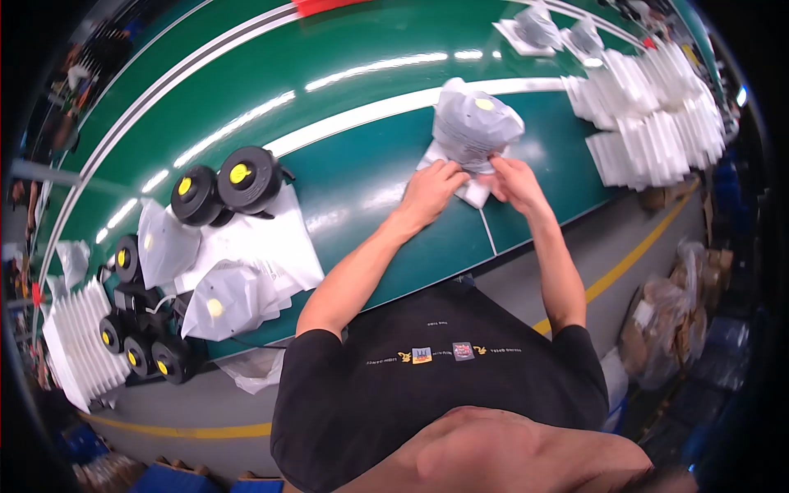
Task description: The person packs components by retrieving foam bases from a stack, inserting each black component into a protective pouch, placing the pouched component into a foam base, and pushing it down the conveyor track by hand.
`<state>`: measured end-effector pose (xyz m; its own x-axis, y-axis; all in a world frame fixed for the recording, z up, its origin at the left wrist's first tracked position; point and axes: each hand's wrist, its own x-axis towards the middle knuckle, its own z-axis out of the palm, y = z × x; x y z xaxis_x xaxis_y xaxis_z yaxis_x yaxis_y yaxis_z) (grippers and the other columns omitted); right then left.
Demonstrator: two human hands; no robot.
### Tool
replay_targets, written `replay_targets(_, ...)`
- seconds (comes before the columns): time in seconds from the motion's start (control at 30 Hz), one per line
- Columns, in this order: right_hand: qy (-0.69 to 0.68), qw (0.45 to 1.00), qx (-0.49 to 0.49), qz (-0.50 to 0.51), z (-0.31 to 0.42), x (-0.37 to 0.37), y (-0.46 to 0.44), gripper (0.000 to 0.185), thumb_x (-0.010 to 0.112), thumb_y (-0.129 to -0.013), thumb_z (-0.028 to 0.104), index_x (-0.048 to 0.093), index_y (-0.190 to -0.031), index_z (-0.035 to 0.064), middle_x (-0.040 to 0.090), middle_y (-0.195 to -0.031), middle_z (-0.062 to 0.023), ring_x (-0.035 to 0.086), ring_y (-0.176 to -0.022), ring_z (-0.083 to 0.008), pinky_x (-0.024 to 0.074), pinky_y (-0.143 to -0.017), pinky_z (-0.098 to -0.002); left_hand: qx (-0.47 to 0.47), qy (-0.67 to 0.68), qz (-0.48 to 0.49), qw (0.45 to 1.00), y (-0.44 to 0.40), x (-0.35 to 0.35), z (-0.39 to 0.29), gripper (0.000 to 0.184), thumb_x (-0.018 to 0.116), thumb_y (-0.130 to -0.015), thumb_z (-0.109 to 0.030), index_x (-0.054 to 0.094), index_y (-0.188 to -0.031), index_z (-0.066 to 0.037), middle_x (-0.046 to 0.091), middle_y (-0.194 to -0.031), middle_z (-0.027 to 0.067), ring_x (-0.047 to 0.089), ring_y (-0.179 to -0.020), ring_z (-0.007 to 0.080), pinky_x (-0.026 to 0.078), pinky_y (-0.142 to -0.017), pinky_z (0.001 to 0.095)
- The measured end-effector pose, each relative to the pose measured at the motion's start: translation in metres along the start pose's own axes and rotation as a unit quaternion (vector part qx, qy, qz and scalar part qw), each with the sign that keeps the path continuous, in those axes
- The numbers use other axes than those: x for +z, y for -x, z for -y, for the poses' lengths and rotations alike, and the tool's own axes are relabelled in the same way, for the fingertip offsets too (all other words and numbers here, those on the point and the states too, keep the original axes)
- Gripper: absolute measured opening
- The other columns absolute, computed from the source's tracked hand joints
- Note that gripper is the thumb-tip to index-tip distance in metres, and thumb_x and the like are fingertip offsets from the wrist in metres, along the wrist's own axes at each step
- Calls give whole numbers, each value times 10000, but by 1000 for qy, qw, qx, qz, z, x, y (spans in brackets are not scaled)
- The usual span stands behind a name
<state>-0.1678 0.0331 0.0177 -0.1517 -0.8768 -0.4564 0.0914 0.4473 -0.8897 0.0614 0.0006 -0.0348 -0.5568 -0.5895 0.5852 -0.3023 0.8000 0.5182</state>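
Observation:
A round item in a whitish plastic bag [475, 123], with a yellow spot showing through, stands on a flat white piece [475, 194] on the green table. My left hand [436, 187] has its fingers bent against the near left edge of the bag and the white piece. At the bag's near right side is my right hand [511, 182], thumb and fingers closed together on the plastic. The fingertips of both hands are partly hidden against the bag.
Black round devices [249, 180] with yellow centres and bagged ones [218, 302] lie left, beside white sheets [255, 242]. Stacked white foam pieces [649, 123] stand at the right, another stack [82, 341] far left. More bagged items [536, 31] sit at the back.

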Motion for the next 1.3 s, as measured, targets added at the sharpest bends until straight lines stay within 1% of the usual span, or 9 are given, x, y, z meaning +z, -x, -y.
replay_targets(0.07,273,961,-15,-29,9,-10,3,618,585,-1030,502,639,-646,21,583,-520,-55,487,-397,-108,322,-371,-288,-2,0,-29,1000,3,1,3,179,651,-871,-101,699,-1043,-106,622,-999,64,638,-931,278,547,-760,409)
replay_targets(0.13,400,916,24,-12,12,-12,0,595,565,-1026,510,629,-661,44,592,-523,-52,502,-394,-120,333,-378,-292,-3,-3,-23,1000,6,3,8,114,655,-865,-107,660,-979,-104,595,-975,80,635,-932,294,545,-756,420)
replay_targets(0.37,331,939,68,62,11,-14,-92,529,451,-1083,448,652,-795,53,679,-649,-92,568,-454,-132,391,-381,-271,-71,-5,-80,994,11,-2,3,214,673,-829,-52,669,-1038,-100,602,-1027,78,625,-964,301,544,-780,433)
replay_targets(0.6,184,972,34,142,71,69,-269,545,454,-1113,445,675,-943,-22,739,-764,-136,636,-525,-150,473,-426,-252,-116,-121,-120,978,55,-173,-97,462,822,-803,-162,667,-1234,-104,619,-1252,130,600,-1160,341,505,-976,457)
replay_targets(0.8,50,985,-4,165,87,119,-317,459,483,-1113,319,598,-1266,-99,748,-1147,-199,748,-931,-215,601,-711,-282,-418,-423,35,803,133,-315,-146,1055,947,-648,-248,428,-1563,-169,360,-1581,236,323,-1474,464,283,-1202,560)
replay_targets(0.93,227,951,-112,179,86,125,-219,422,657,-1014,371,655,-1263,30,738,-1080,-138,711,-711,-159,568,-526,-286,-536,-328,136,766,188,-337,-129,1216,975,-535,-238,378,-1593,-211,323,-1580,316,337,-1452,509,313,-1196,577)
replay_targets(1.1,462,833,-236,191,115,52,-99,354,661,-1011,309,700,-1214,21,749,-978,-70,701,-729,-138,584,-608,-304,-501,-281,112,811,205,-340,-89,1179,959,-555,-266,376,-1576,-170,318,-1568,324,346,-1441,526,343,-1196,542)
replay_targets(1.23,310,917,-196,158,152,-42,-37,340,653,-1021,308,718,-1178,14,749,-970,-70,701,-784,-123,578,-622,-287,-508,-283,121,804,187,-333,-78,1034,902,-586,-261,439,-1503,-146,415,-1469,249,417,-1383,469,378,-1152,542)
replay_targets(1.3,315,915,-253,22,173,-89,-16,336,635,-1021,327,720,-1139,24,751,-982,-70,719,-812,-148,589,-643,-304,-503,-289,120,806,182,-328,-81,984,879,-594,-252,460,-1474,-122,445,-1407,233,448,-1342,450,389,-1134,535)
